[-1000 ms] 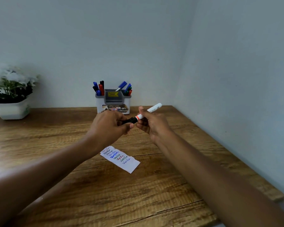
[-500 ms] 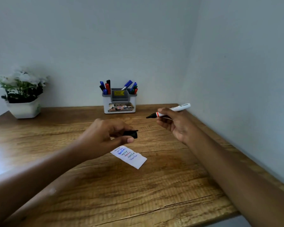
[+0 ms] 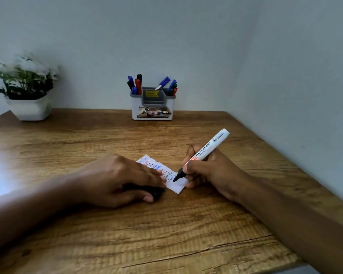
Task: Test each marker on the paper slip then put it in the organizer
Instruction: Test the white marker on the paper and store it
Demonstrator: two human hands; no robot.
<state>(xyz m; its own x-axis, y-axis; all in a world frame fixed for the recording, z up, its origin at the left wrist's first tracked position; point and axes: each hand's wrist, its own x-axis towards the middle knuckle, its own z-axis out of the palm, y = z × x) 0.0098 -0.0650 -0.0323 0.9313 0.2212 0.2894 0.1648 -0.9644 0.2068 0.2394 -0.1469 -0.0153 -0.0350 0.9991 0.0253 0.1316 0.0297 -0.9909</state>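
A white paper slip [image 3: 177, 185] with coloured scribbles lies on the wooden table [image 3: 166, 234]. My right hand [image 3: 208, 171] grips an uncapped white whiteboard marker [image 3: 206, 153], and its black tip touches the slip. My left hand [image 3: 119, 178] rests on the slip's left part, fingers pressing it down. The black cap [image 3: 156, 191] sits between that hand's thumb and palm, mostly hidden. A white and grey organizer [image 3: 152, 107] stands at the back against the wall, with several blue, red, green and black markers in it.
A white pot with a flowering plant [image 3: 28, 91] stands at the back left. Walls close off the table at the back and along the right side. The table's front edge runs along the bottom right.
The cap came off the marker into my left hand. Both hands then dropped to the table: the left onto the slip, the right bringing the marker tip down to the paper.
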